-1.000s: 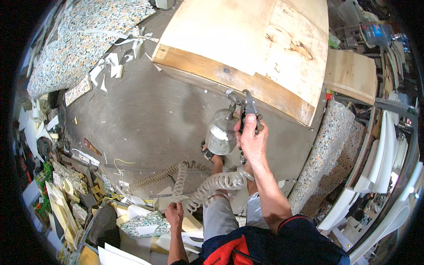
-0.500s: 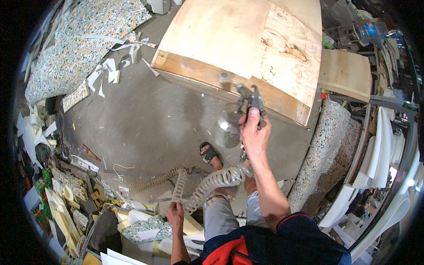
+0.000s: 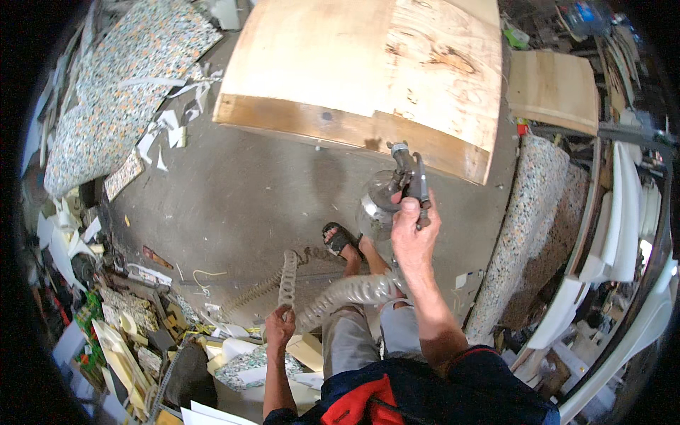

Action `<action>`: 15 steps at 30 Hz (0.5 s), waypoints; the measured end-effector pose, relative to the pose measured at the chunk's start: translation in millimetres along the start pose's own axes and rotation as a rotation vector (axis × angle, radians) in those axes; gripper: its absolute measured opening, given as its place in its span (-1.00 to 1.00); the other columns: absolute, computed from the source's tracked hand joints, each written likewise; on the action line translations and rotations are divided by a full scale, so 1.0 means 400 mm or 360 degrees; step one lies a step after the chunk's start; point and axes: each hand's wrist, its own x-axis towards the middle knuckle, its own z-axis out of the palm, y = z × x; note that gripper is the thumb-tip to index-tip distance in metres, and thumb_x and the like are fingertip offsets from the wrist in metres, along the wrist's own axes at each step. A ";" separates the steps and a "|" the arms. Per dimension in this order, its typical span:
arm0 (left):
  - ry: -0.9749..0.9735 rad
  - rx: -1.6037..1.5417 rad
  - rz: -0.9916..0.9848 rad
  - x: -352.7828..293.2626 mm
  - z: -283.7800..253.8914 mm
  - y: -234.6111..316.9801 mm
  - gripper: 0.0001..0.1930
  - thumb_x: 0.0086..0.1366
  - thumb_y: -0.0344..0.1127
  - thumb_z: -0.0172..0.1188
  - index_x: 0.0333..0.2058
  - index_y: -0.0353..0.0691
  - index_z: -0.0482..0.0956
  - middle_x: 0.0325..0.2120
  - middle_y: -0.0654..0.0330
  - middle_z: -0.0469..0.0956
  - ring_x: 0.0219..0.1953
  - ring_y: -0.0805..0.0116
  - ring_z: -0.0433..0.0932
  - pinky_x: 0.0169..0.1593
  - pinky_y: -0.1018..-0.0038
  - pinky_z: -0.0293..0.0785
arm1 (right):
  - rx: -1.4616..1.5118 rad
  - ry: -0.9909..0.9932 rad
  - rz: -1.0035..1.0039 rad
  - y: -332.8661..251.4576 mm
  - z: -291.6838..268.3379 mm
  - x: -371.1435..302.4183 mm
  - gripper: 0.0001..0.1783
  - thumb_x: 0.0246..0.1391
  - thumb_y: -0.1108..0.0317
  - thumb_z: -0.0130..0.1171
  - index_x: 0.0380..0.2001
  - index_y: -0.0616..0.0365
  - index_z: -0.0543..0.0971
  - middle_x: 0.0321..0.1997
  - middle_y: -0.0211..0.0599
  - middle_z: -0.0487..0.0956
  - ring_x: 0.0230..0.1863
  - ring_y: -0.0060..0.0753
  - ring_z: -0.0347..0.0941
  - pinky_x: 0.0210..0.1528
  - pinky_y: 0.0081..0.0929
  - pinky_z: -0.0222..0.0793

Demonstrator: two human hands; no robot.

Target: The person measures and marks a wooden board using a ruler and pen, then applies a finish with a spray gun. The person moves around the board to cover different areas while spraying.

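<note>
My right hand [image 3: 416, 230] is closed round the handle of a spray gun [image 3: 411, 177], with a clear cup [image 3: 377, 205] hanging from it. The gun's nozzle points at the near edge of a large wooden box [image 3: 319, 71], a little short of its brown-stained lower strip [image 3: 283, 117]. From the gun a translucent coiled air hose [image 3: 347, 292] runs down and across to the left. Lower left, my left hand [image 3: 280, 322] is closed on a loop of that hose. The fingers on the gun's far side are partly hidden.
Speckled foam sheet [image 3: 134, 85] lies at the upper left beside white scraps. A rolled foam piece [image 3: 528, 227] and a curved wooden panel [image 3: 554, 91] are at the right. Foam offcuts [image 3: 120, 361] are heaped at the lower left. My sandalled foot [image 3: 340, 239] stands on grey floor.
The spray gun in my right hand has drawn back from the box's edge and is less blurred. The view has shifted slightly. My left hand keeps hold of the hose.
</note>
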 end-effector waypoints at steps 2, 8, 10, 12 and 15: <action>-0.0234 0.0011 -0.0104 0.000 0.008 -0.055 -0.55 0.30 -0.08 0.11 -0.04 -0.36 0.56 -0.10 -0.26 0.56 -0.03 -0.18 0.55 0.03 0.11 0.43 | 0.0045 0.0010 -0.0035 0.005 -0.022 0.005 -0.50 0.24 -0.07 0.11 -0.29 0.26 0.52 -0.55 -0.45 0.48 -0.51 -0.61 0.35 -0.45 -0.57 0.27; -0.0503 0.0291 -0.0425 -0.023 -0.008 0.018 -0.32 0.35 0.26 -0.09 -0.25 -0.36 0.64 -0.30 -0.32 0.57 -0.07 -0.33 0.50 -0.01 0.05 0.41 | 0.0094 -0.0064 0.0337 0.026 -0.196 0.044 -0.59 0.30 0.07 0.01 -0.36 0.25 0.49 -0.55 -0.44 0.48 -0.51 -0.63 0.35 -0.46 -0.59 0.27; -0.0491 0.0413 -0.0222 -0.021 -0.002 -0.002 -0.34 0.34 0.25 -0.08 -0.28 -0.36 0.63 -0.34 -0.29 0.58 -0.13 -0.33 0.53 -0.07 0.04 0.43 | -0.0007 0.0081 0.0270 0.051 -0.232 0.065 -0.60 0.29 0.09 0.03 -0.40 0.27 0.47 -0.56 -0.42 0.48 -0.50 -0.57 0.37 -0.44 -0.52 0.29; -0.0461 0.0466 -0.0158 -0.014 0.015 -0.031 -0.36 0.32 0.23 -0.03 -0.31 -0.36 0.61 -0.37 -0.26 0.59 -0.20 -0.30 0.56 -0.12 0.03 0.45 | -0.0099 0.0202 0.0155 0.065 -0.258 0.077 -0.61 0.27 0.10 0.05 -0.38 0.28 0.48 -0.57 -0.40 0.48 -0.49 -0.54 0.38 -0.43 -0.48 0.31; -0.0403 0.0438 -0.0115 -0.005 0.047 -0.098 -0.43 0.27 0.18 0.08 -0.32 -0.35 0.59 -0.43 -0.20 0.61 -0.28 -0.20 0.60 -0.17 0.05 0.48 | -0.0104 -0.0027 0.0161 0.068 -0.310 0.079 -0.60 0.25 0.10 0.07 -0.29 0.32 0.52 -0.54 -0.37 0.51 -0.46 -0.53 0.40 -0.41 -0.48 0.32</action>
